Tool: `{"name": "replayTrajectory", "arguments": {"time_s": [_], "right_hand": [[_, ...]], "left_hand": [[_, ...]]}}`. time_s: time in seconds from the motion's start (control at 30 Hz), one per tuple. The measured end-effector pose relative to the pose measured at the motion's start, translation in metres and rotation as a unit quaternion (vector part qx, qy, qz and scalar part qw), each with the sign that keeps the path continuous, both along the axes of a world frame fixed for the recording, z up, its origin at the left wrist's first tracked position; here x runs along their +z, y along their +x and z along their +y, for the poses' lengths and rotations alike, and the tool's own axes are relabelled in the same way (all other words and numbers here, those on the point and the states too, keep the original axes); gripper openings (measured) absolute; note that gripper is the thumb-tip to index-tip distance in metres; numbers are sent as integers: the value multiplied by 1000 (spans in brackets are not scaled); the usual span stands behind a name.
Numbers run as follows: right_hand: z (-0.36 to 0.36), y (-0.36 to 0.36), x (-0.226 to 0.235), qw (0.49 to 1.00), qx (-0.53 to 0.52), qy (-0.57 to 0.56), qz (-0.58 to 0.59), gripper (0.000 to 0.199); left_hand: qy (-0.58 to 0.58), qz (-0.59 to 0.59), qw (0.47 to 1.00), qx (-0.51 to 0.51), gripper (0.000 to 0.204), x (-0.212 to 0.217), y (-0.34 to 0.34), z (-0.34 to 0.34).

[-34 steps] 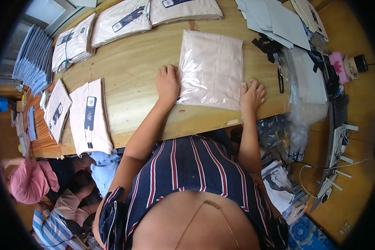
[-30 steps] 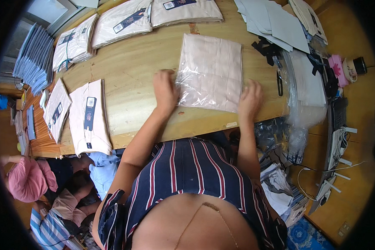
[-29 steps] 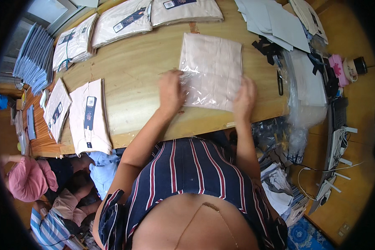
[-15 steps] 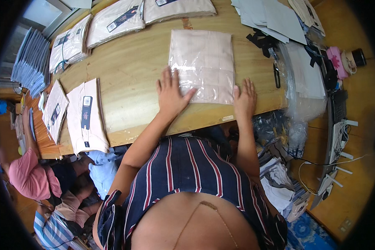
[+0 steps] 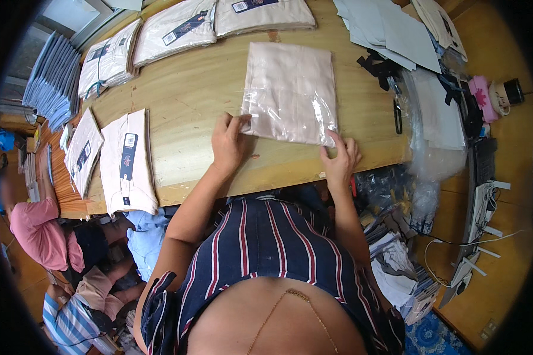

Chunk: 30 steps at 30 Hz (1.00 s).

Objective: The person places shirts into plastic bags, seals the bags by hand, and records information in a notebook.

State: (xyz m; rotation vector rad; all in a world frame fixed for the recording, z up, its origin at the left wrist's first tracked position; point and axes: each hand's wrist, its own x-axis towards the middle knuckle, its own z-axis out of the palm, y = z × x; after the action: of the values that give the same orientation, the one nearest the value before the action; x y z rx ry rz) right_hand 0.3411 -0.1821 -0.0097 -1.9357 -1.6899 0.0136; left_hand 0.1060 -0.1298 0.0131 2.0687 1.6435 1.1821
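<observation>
A pale pink folded garment in a clear plastic bag (image 5: pixel 289 94) lies flat on the wooden table in front of me. At its near left corner, my left hand (image 5: pixel 228 142) pinches the edge between thumb and curled fingers. The fingertips of my right hand (image 5: pixel 341 155) are at the near right corner, thumb and forefinger bent around the bag's edge. Glare shows on the film, mostly over the lower half.
Bagged cream garments with dark tags (image 5: pixel 175 32) line the far edge of the wooden table (image 5: pixel 189 124). Two tagged garments (image 5: pixel 129 163) lie at left, near blue folded stacks (image 5: pixel 52 80). White sheets (image 5: pixel 391 35) and plastic bags (image 5: pixel 435 142) are right. Another person (image 5: pixel 38 228) sits at left.
My hands have gone from lying spread beside and on the bag to gripping its two near corners. The bag's near edge is slightly turned and shifted toward the far side.
</observation>
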Motion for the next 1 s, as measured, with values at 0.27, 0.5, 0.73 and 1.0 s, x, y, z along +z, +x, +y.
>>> {"name": "replayTrajectory", "arguments": {"time_s": [0.27, 0.5, 0.73, 1.0], "right_hand": [[50, 19, 60, 990, 101, 90, 26, 33], [72, 16, 152, 858, 213, 243, 399, 39], [114, 18, 57, 999, 5, -38, 22, 41], [111, -55, 6, 988, -2, -115, -100, 45]], "left_hand": [[265, 50, 962, -52, 29, 60, 1, 42], [307, -77, 949, 17, 4, 111, -15, 44], [-106, 190, 969, 116, 33, 33, -10, 62], [-138, 215, 966, 45, 47, -2, 82, 33]]}}
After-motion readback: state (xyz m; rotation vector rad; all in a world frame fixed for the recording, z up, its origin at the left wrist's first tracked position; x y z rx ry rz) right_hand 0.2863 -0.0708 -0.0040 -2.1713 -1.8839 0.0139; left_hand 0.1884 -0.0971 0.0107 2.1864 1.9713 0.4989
